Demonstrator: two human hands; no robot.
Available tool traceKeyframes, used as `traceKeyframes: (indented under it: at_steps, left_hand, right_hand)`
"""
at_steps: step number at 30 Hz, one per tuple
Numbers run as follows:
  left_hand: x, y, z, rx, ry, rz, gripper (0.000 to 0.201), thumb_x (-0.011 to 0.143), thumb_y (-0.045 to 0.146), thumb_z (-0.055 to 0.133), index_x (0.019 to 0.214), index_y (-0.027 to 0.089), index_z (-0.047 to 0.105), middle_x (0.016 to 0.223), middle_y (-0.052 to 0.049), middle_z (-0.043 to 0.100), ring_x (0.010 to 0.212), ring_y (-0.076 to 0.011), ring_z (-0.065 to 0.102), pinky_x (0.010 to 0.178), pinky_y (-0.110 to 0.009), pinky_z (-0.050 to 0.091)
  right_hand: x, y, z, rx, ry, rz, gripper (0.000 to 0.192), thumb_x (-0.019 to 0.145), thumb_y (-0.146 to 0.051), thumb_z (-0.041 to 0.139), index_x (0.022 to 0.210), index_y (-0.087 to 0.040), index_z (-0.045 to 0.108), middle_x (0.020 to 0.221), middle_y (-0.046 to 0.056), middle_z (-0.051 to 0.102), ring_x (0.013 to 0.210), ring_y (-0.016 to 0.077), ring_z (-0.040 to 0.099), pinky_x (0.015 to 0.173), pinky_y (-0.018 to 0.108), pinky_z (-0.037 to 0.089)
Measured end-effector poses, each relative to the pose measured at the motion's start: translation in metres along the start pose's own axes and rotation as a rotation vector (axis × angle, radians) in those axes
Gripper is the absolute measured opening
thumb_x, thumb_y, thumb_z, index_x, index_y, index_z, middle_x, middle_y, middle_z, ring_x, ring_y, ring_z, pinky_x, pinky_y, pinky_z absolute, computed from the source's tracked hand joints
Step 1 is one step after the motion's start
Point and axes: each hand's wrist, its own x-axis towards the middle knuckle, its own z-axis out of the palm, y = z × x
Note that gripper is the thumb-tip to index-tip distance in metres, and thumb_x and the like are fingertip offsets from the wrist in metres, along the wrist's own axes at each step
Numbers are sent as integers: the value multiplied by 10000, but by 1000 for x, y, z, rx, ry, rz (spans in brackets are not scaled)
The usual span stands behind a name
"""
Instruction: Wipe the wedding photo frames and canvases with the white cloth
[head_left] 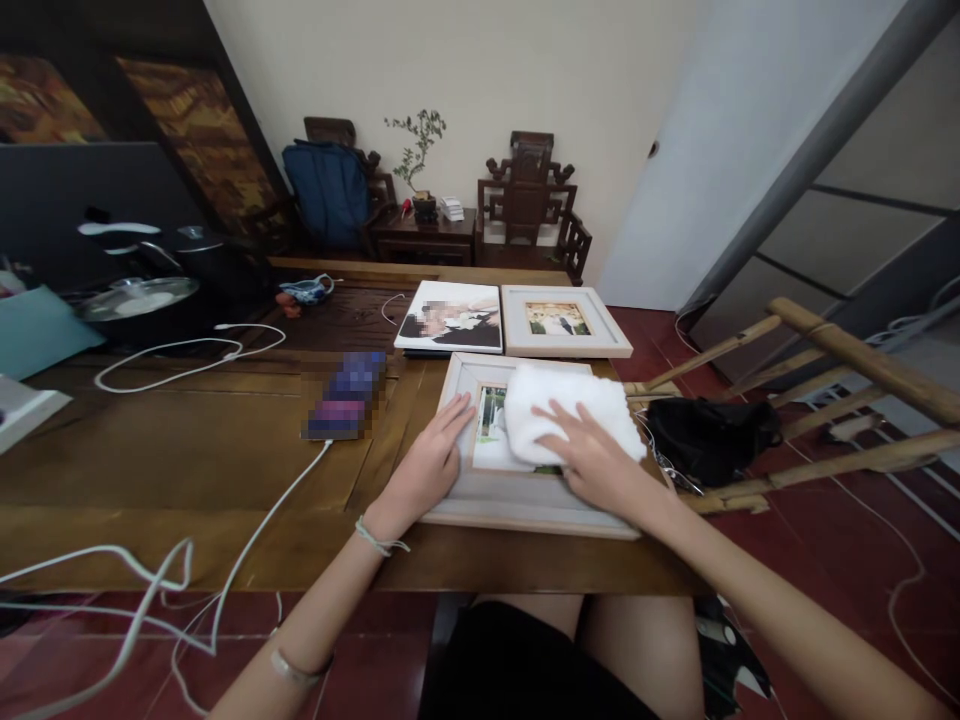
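A picture frame [525,497] with a pale wide border lies flat near the table's front edge. On its left side rests my left hand [429,462], fingers stretched out along the border. My right hand [592,455] presses a fluffy white cloth [574,400] onto the frame, its fingers spread over the cloth. Part of the photo inside shows at the cloth's left; the cloth hides the rest. Just behind stand two flat-lying pieces: a photo panel [454,318] and a second framed picture [562,318].
On the wooden table [187,450] to the left are a phone [345,395] on a white cable, another white cable [187,380] and a glass-lidded pot [142,305]. A bamboo chair [750,400] with a black bag [712,430] stands at the right.
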Motion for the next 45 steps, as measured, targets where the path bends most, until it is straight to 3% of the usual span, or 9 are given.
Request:
traceKeyframes:
  at_steps: [4, 7, 11, 16, 20, 28, 35, 39, 45]
  left_hand:
    - [-1, -1, 1, 33, 2, -10, 528, 818, 43, 345, 1336, 105, 421, 1436, -144, 378, 1360, -230, 291, 1118, -464, 281]
    - [-1, -1, 2, 50, 14, -11, 487, 842, 72, 352, 1318, 123, 449, 1410, -135, 421, 1353, -234, 305, 1109, -477, 296]
    - [-1, -1, 5, 78, 28, -16, 455, 854, 84, 345, 1291, 86, 473, 1372, -159, 463, 1346, -239, 320, 1105, -476, 304]
    - [-2, 0, 7, 85, 34, -16, 455, 851, 76, 340, 1286, 62, 471, 1376, -179, 452, 1350, -241, 309, 1103, -477, 306]
    - [-2, 0, 7, 51, 43, -36, 445, 870, 99, 332, 1294, 84, 465, 1410, -165, 412, 1358, -232, 293, 1109, -466, 297]
    - [0, 6, 4, -19, 101, -87, 435, 942, 239, 286, 1324, 87, 426, 1415, -160, 409, 1348, -203, 317, 1123, -415, 273]
    - [2, 11, 1, -40, 138, -133, 483, 946, 290, 283, 1381, 85, 327, 1441, -168, 363, 1345, -208, 320, 1118, -407, 270]
    - [1, 13, 1, -51, 155, -145, 482, 950, 305, 279, 1366, 75, 355, 1438, -167, 368, 1353, -206, 303, 1122, -412, 259]
    - [0, 11, 1, -61, 146, -162, 480, 946, 309, 284, 1335, 56, 408, 1411, -180, 406, 1347, -222, 315, 1117, -423, 273]
  right_hand:
    - [44, 41, 6, -142, 72, 106, 689, 625, 67, 400, 1270, -163, 481, 1487, 106, 277, 1372, 337, 144, 1067, 596, 192]
    - [55, 46, 11, -197, 31, 97, 697, 631, 82, 383, 1260, -193, 509, 1489, 84, 277, 1371, 356, 125, 1049, 632, 187]
    - [27, 12, 6, -146, -59, 39, 634, 657, 62, 400, 1220, -185, 555, 1473, 101, 309, 1366, 365, 139, 1054, 633, 170]
    - [-31, -45, -26, 93, -282, -79, 657, 658, 42, 394, 1245, -223, 525, 1488, 55, 285, 1369, 319, 166, 1078, 562, 225]
    - [-39, -68, -34, 166, -314, -132, 614, 694, 11, 397, 1244, -232, 519, 1502, 32, 249, 1370, 314, 169, 1081, 555, 235]
    - [39, -49, 7, -29, -110, -54, 508, 754, 0, 413, 1207, -176, 563, 1491, 97, 270, 1373, 355, 124, 1055, 625, 172]
    - [99, -29, 7, -210, 3, -4, 407, 846, -53, 385, 1186, -162, 582, 1477, 103, 300, 1364, 385, 133, 1034, 663, 169]
    - [80, -42, 8, -181, -46, -110, 368, 832, -87, 429, 1156, -124, 600, 1486, 111, 276, 1361, 389, 137, 1047, 642, 179]
    - [9, -63, -9, 7, -210, -231, 468, 738, -23, 440, 1142, -183, 614, 1508, 36, 237, 1383, 322, 106, 1075, 590, 192]
